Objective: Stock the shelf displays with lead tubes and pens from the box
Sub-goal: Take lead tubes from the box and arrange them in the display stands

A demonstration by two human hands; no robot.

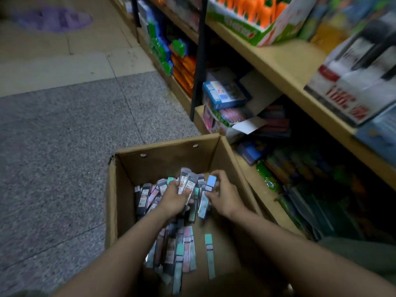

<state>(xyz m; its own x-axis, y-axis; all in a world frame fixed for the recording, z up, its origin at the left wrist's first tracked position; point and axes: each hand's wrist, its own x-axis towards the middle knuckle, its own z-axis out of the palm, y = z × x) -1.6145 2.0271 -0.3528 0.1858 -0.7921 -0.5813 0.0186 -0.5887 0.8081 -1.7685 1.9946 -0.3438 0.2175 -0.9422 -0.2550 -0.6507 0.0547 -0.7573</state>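
Lead tubes (pixel 171 249) are lying heaped inside the open cardboard box (pixel 162 159) on the floor (pixel 64 136). The left hand (pixel 173 200) is gripping a bunch of tubes (pixel 186 185), fingers curled round them. At its 3 o'clock, the right hand (pixel 225 196) is pinching a blue-capped tube (pixel 209 189). Wooden shelves (pixel 278 61) of stationery are standing at the box's 2 o'clock.
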